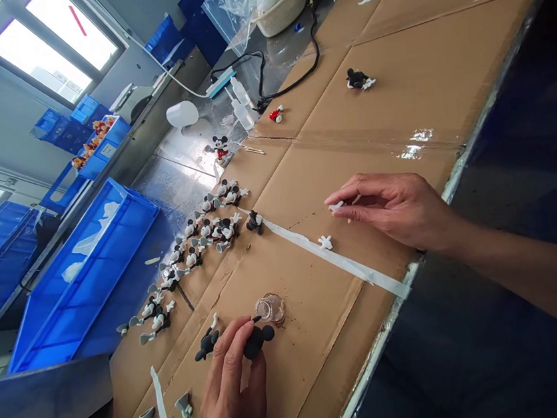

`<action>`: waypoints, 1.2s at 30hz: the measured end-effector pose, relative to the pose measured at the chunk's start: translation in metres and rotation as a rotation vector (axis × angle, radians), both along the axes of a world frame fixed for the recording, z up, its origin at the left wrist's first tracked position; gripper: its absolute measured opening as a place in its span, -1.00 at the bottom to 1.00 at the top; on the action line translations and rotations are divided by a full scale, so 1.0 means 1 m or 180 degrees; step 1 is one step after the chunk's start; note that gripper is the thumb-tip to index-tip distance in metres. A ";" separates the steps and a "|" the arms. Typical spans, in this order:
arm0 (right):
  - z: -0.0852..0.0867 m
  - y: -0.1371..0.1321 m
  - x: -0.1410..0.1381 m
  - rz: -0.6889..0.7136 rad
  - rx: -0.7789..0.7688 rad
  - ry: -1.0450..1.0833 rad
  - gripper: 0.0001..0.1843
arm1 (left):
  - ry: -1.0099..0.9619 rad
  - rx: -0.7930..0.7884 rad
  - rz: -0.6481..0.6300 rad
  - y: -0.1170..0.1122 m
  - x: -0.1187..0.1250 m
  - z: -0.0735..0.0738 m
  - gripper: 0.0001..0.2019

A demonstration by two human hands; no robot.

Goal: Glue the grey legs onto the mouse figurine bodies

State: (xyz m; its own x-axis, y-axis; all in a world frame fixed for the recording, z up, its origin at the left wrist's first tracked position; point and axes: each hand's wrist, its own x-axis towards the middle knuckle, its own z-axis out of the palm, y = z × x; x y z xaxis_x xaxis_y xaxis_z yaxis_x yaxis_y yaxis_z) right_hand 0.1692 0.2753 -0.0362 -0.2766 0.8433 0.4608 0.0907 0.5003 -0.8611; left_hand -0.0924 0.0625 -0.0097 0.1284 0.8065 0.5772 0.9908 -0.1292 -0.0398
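Note:
My left hand (231,389) is at the bottom of the view, its fingers closed on a black mouse-figure head (259,340) with round ears. A thin dark tip shows at the fingertips, and a black figure body (206,344) lies against the fingers. Close by stands a small glass jar (270,308). My right hand (389,210) reaches in from the right, pinching a small white glove piece (337,206) between finger and thumb. Another white glove piece (325,242) lies on a white tape strip (334,257) on the cardboard-covered table (349,120).
Several black-and-white mouse figures (202,244) lie in rows along the cardboard. Beyond them stand a painted Mickey Mouse figure (221,148), plastic bottles (241,104), a black cable (293,76) and a white basket (282,0). Blue crates (84,271) sit at the left.

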 end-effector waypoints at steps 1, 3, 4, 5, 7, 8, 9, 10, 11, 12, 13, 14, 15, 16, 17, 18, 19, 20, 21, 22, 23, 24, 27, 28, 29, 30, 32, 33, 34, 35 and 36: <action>0.000 0.000 0.000 0.0006 -0.0015 0.0021 -0.74 | -0.0007 0.0012 -0.0015 0.000 0.000 0.000 -0.75; 0.001 0.000 0.000 0.0012 -0.0016 0.0047 -0.76 | -0.0023 0.0011 -0.0049 0.001 0.000 0.000 -0.74; 0.002 0.000 0.000 0.0014 -0.0006 0.0050 -0.77 | -0.0029 0.0003 -0.0070 0.001 0.000 0.000 -0.74; 0.002 0.000 0.000 0.0016 0.0009 0.0050 -0.79 | -0.0039 -0.0008 -0.0085 0.001 0.000 0.000 -0.73; 0.002 -0.001 0.000 0.0018 0.0039 0.0049 -0.83 | -0.0066 -0.0017 -0.0108 0.002 0.000 0.001 -0.74; 0.002 -0.001 0.001 0.0013 0.0060 0.0045 -0.85 | -0.0074 -0.0018 -0.0125 0.003 0.000 0.001 -0.74; 0.002 -0.001 0.001 0.0008 0.0083 0.0037 -0.86 | -0.0076 -0.0016 -0.0135 0.003 0.000 0.001 -0.74; 0.002 -0.001 0.001 0.0005 0.0108 0.0028 -0.87 | -0.0076 -0.0008 -0.0144 0.004 0.001 0.002 -0.75; 0.002 -0.001 0.001 0.0002 0.0128 0.0018 -0.88 | -0.0084 -0.0007 -0.0141 0.004 0.001 0.002 -0.75; 0.003 -0.001 0.001 0.0002 0.0146 0.0012 -0.88 | -0.0093 -0.0010 -0.0145 0.004 0.002 0.002 -0.75; 0.003 -0.001 0.000 0.0003 0.0158 0.0005 -0.88 | -0.0112 -0.0022 -0.0160 0.004 0.002 0.002 -0.75; 0.003 0.000 0.000 0.0003 0.0166 0.0002 -0.88 | -0.0154 -0.0036 -0.0166 0.004 0.001 0.002 -0.75; 0.003 0.000 0.000 -0.0001 0.0172 0.0002 -0.89 | -0.0207 -0.0053 -0.0166 0.004 0.001 0.002 -0.74; 0.003 0.001 0.000 -0.0006 0.0178 -0.0001 -0.89 | -0.0230 -0.0082 -0.0196 0.004 0.000 0.002 -0.73; 0.002 0.001 0.000 -0.0011 0.0188 -0.0006 -0.89 | -0.0229 -0.0113 -0.0224 0.003 -0.001 0.001 -0.72; 0.002 0.001 0.000 -0.0012 0.0196 -0.0005 -0.89 | -0.0216 -0.0139 -0.0243 0.003 -0.002 0.001 -0.70; 0.002 0.001 0.000 -0.0008 0.0199 0.0007 -0.89 | -0.0191 -0.0162 -0.0255 0.003 -0.002 0.001 -0.69; 0.001 0.001 0.000 0.0001 0.0192 0.0028 -0.89 | -0.0165 -0.0163 -0.0261 0.004 -0.003 0.001 -0.67; 0.001 0.001 0.000 0.0010 0.0174 0.0059 -0.89 | -0.0142 -0.0167 -0.0279 0.004 -0.003 0.001 -0.67; 0.001 0.001 0.000 0.0014 0.0135 0.0103 -0.90 | -0.0148 -0.0158 -0.0272 0.004 -0.004 0.001 -0.67; 0.001 0.000 0.000 0.0008 0.0076 0.0162 -0.90 | -0.0150 -0.0140 -0.0266 0.005 -0.004 0.002 -0.68; 0.001 0.000 -0.001 -0.0019 0.0013 0.0239 -0.90 | -0.0136 -0.0136 -0.0288 0.004 -0.004 0.002 -0.69; 0.003 -0.001 0.000 -0.0110 0.0012 0.0500 -0.85 | -0.0120 -0.0110 -0.0262 0.001 -0.004 0.004 -0.68; 0.004 -0.001 0.000 -0.0115 0.0068 0.0560 -0.84 | -0.0154 -0.0084 -0.0189 0.000 -0.004 0.004 -0.68; 0.005 -0.002 0.000 -0.0100 0.0133 0.0605 -0.85 | -0.0233 -0.0057 -0.0095 -0.002 -0.004 0.005 -0.68; 0.007 -0.004 0.000 -0.0077 0.0172 0.0651 -0.87 | -0.0366 -0.0015 0.0028 -0.004 -0.005 0.006 -0.68; 0.010 -0.010 0.000 -0.0043 0.0083 0.0780 -0.91 | -0.0696 0.0075 0.0192 -0.008 -0.005 0.006 -0.70; 0.011 -0.016 0.000 -0.0017 -0.0033 0.0871 -0.92 | -0.0864 0.0109 0.0197 -0.010 -0.005 0.006 -0.70; 0.013 -0.022 -0.002 0.0040 -0.0182 0.0968 -0.92 | -0.1006 0.0138 0.0146 -0.012 -0.005 0.006 -0.71; 0.014 -0.030 -0.003 0.0123 -0.0357 0.1060 -0.92 | -0.1132 0.0173 0.0071 -0.014 -0.005 0.004 -0.72; 0.016 -0.038 -0.004 0.0234 -0.0539 0.1148 -0.91 | -0.1254 0.0207 0.0020 -0.016 -0.003 0.002 -0.73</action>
State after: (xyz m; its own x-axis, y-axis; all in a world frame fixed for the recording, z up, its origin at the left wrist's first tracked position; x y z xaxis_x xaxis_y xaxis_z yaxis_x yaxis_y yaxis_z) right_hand 0.1649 0.2373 -0.0206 -0.1849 0.8997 0.3955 -0.2631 0.3424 -0.9020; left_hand -0.0955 0.0465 -0.0073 -0.1179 0.7667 0.6310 0.9326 -0.1328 0.3355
